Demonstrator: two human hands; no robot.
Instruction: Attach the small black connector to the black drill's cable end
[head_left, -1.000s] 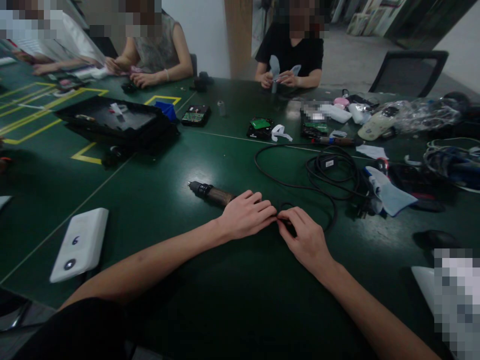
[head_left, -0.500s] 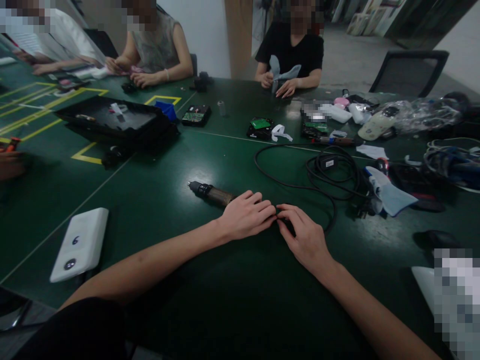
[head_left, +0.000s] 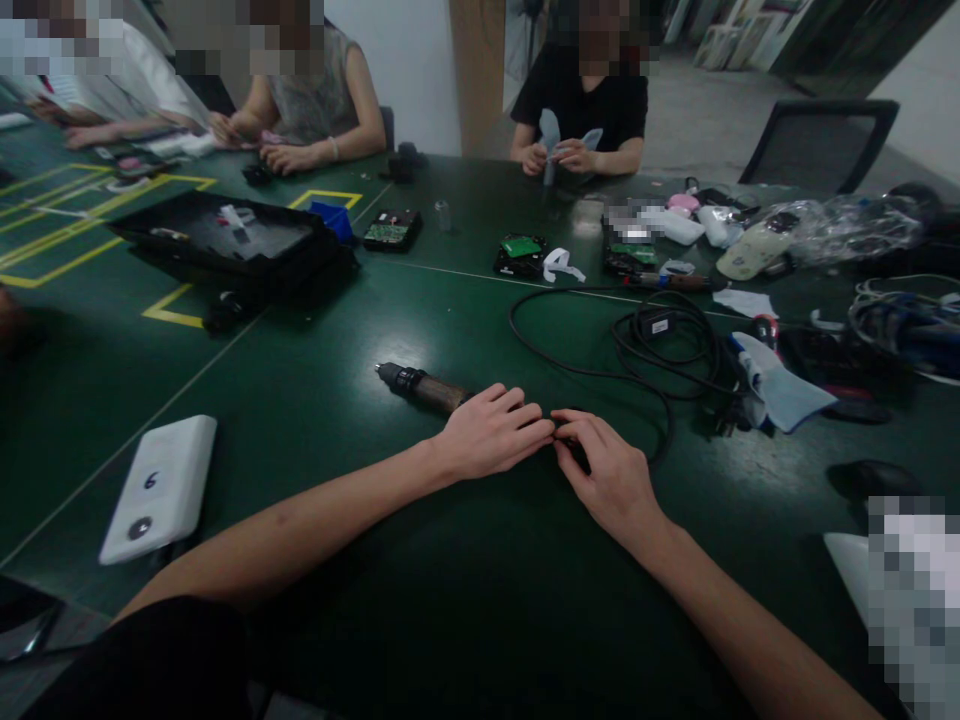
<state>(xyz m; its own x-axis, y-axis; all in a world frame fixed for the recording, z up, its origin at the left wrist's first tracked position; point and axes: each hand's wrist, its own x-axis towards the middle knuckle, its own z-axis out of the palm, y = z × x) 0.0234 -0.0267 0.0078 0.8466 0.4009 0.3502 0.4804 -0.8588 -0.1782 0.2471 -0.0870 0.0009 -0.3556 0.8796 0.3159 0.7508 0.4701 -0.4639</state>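
An electric screwdriver with a brown grip and black nose lies on the green table, its bit pointing to the far left. My left hand is closed over its rear end, knuckles up, hiding that part. My right hand meets it fingertip to fingertip at the tool's tail. Its thumb and fingers are closed in a pinch round the dark end of a black cable. The joint between cable and tool is covered by my fingers. From there the cable loops behind my right hand to a coil.
A white power bank lies at left, a black mouse at right. Beyond are a black tray, opened devices with green boards, and bagged clutter. Several people sit around the table; one across holds grey-blue material.
My hands and the screwdriver are nearly still. Across the table, the person's hand has risen to the grey-blue material. At far left, another hand with an orange-handled tool has drawn back.
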